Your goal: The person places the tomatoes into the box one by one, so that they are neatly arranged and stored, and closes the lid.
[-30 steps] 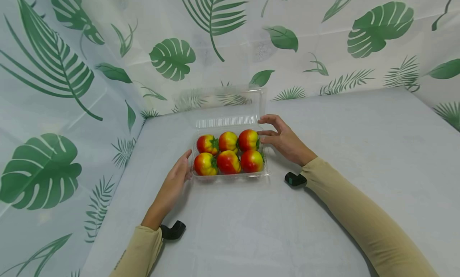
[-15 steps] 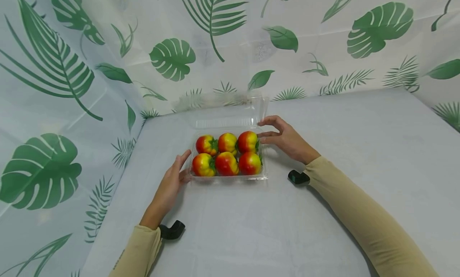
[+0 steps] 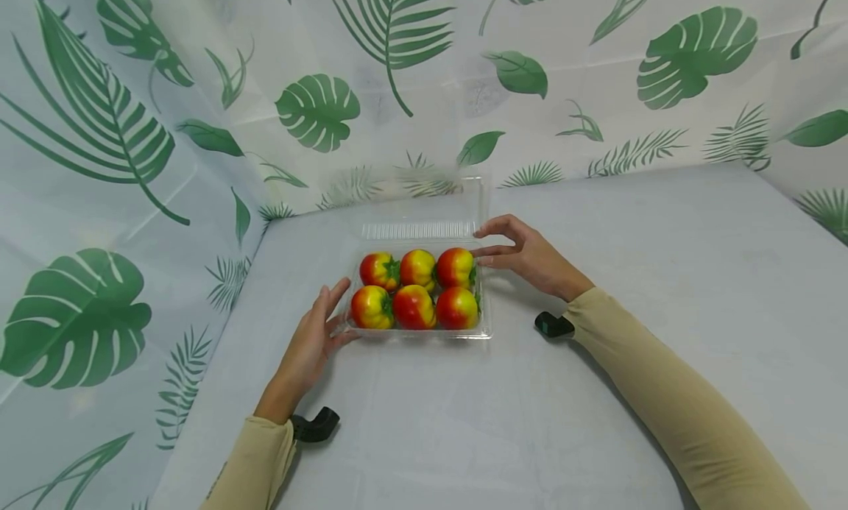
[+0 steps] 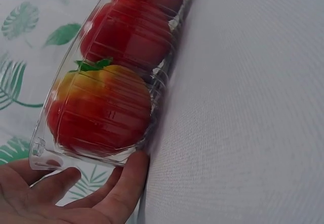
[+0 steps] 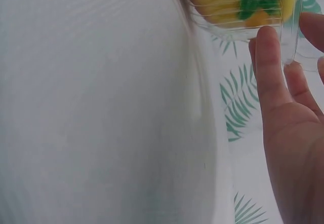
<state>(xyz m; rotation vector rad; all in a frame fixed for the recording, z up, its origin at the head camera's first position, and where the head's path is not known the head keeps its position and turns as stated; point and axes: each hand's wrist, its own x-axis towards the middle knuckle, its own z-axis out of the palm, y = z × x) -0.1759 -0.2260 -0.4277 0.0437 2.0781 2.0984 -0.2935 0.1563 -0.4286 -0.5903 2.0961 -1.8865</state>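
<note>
A clear plastic clamshell box stands on the table with its see-through lid raised at the back. Several red-and-yellow fruits with green leaves sit inside in two rows. At the near left corner, my left hand holds the box by its end; in the left wrist view the thumb touches the lower wall. My right hand holds the far right corner near the lid hinge. In the right wrist view, a fingertip rests against the end wall and another is at the rim.
A pale grey cloth covers the table. White curtains with green leaf prints hang behind it and along the left. A black wrist device protrudes by the right cuff, another by the left.
Both hands keep to the box, which has slid slightly toward me and to the left. The lid has tilted a little and back. The left thumb has come round to the front corner.
</note>
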